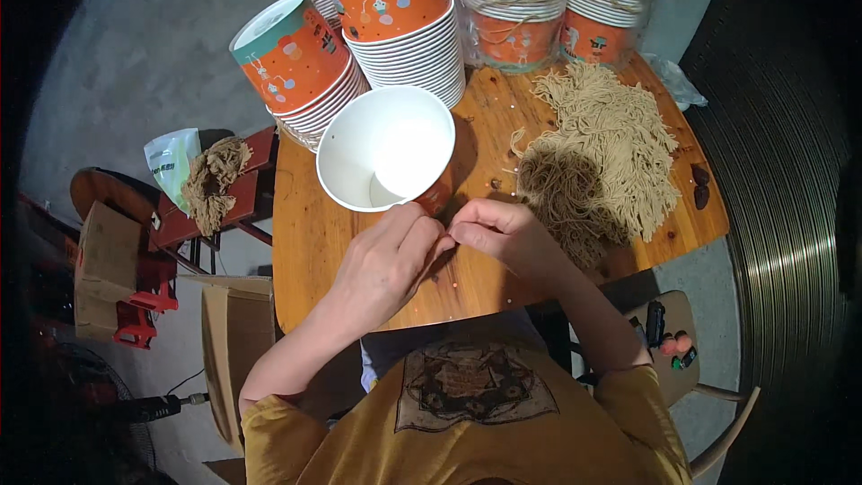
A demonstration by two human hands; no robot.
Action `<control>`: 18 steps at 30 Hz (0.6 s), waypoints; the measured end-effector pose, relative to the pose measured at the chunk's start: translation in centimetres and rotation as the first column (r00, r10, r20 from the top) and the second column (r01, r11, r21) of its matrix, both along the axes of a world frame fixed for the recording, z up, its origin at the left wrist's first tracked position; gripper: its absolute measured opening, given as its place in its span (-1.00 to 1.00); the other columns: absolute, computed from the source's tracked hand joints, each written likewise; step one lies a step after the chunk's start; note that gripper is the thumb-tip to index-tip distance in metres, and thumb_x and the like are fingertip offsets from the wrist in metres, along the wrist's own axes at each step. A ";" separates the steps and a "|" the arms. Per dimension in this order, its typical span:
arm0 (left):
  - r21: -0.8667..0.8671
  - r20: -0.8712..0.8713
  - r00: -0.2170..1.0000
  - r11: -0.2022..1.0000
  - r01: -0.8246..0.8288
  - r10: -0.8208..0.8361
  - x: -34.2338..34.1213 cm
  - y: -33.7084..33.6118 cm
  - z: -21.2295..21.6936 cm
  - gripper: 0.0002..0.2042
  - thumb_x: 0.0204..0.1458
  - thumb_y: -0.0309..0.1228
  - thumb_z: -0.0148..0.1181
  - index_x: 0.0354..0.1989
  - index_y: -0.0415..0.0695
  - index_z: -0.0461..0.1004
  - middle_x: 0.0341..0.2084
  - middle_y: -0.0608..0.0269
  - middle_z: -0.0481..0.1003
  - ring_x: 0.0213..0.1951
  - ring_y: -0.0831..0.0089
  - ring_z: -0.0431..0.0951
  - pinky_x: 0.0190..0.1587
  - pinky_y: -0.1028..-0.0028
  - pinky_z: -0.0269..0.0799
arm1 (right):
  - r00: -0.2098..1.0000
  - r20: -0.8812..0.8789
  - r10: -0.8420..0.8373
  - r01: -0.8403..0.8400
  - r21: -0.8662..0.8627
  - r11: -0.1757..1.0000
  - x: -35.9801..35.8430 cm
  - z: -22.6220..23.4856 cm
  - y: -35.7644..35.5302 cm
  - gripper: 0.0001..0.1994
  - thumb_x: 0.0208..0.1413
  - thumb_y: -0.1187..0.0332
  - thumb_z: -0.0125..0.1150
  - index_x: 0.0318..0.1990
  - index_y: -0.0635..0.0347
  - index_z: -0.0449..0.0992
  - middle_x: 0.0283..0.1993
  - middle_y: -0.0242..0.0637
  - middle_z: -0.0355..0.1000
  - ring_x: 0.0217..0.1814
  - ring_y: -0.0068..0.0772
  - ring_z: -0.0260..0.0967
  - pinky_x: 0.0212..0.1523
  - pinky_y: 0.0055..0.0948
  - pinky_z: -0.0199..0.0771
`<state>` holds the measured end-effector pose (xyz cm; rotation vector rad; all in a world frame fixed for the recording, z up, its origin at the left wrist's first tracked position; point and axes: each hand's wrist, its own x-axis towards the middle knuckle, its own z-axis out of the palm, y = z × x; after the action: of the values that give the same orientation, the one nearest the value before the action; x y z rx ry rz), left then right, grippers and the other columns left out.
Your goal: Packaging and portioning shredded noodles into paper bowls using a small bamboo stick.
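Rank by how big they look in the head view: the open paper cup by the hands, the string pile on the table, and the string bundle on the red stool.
1. String pile
2. Open paper cup, nearer the camera, so unsure
3. String bundle

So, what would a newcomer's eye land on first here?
The open white paper bucket at the middle of the wooden table, with the left hand and right hand pinched together just below its rim. Next, orange bucket stacks behind and a pile of tan string to the right.

Five stacks of paper tubs (400,31), one open tub (386,162), two string piles (597,153).
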<state>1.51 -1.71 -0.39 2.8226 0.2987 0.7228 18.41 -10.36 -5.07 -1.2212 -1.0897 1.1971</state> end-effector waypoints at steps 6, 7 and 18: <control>-0.026 0.058 0.998 0.999 0.032 -0.031 0.4 0.4 -0.1 -0.83 -0.06 -0.54 0.25 -0.36 -0.24 0.36 -0.46 0.11 0.37 -0.40 0.13 0.45 -0.39 0.29 0.38 | 0.982 -0.184 0.041 -0.072 -0.165 0.984 0.6 0.6 -0.3 -0.92 0.15 0.42 0.09 -0.27 0.23 0.46 -0.39 -0.52 0.37 -0.30 -0.74 0.25 -0.23 -0.66 0.28; -0.044 0.059 0.998 0.999 0.018 -0.016 0.5 0.5 0.0 -0.84 -0.06 -0.56 0.24 -0.36 -0.24 0.36 -0.46 0.11 0.37 -0.40 0.14 0.45 -0.39 0.31 0.38 | 0.982 -0.183 0.036 -0.067 -0.165 0.984 0.6 0.3 -0.3 -0.92 0.15 0.42 0.09 -0.27 0.23 0.46 -0.39 -0.52 0.37 -0.30 -0.74 0.25 -0.23 -0.66 0.28; -0.209 0.103 0.975 0.963 -0.172 0.197 0.9 1.3 0.5 -0.76 -0.07 -0.50 0.24 -0.27 -0.25 0.31 -0.34 0.05 0.32 -0.24 0.06 0.39 -0.23 0.25 0.34 | 0.965 0.012 -0.261 0.256 0.148 0.955 0.1 -1.3 0.4 -0.94 0.11 0.47 0.10 -0.38 0.19 0.37 -0.49 -0.60 0.23 -0.47 -0.83 0.11 -0.45 -0.73 0.12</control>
<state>2.41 -0.38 0.12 2.5720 0.5860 0.8495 18.54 -9.93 -6.35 -1.2298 -0.9868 0.8864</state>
